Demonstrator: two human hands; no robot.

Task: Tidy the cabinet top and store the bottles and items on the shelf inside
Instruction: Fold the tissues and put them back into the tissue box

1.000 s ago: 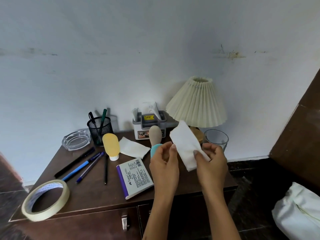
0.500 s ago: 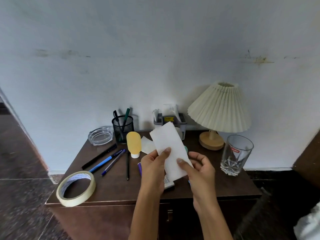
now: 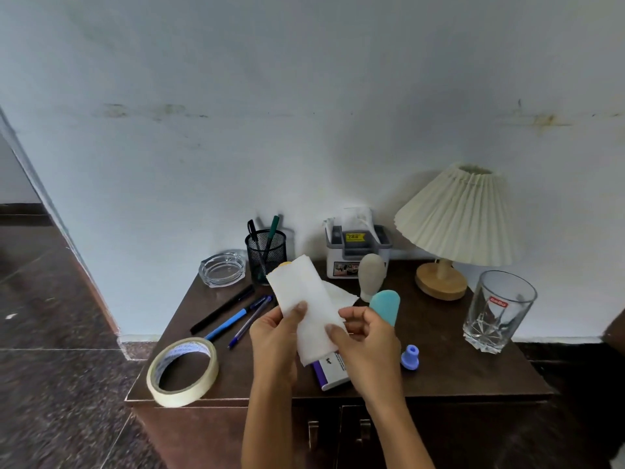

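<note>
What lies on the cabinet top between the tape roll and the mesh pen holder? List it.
In the head view, three pens lie loose side by side on the cabinet top between the tape roll and the mesh pen holder: one black, two blue.

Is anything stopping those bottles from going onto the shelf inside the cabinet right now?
Yes. The cabinet doors look shut, so the shelf is out of sight behind them. Both hands, left hand and right hand, are busy holding a white tissue, so neither is free for the blue bottle or beige bottle.
</note>
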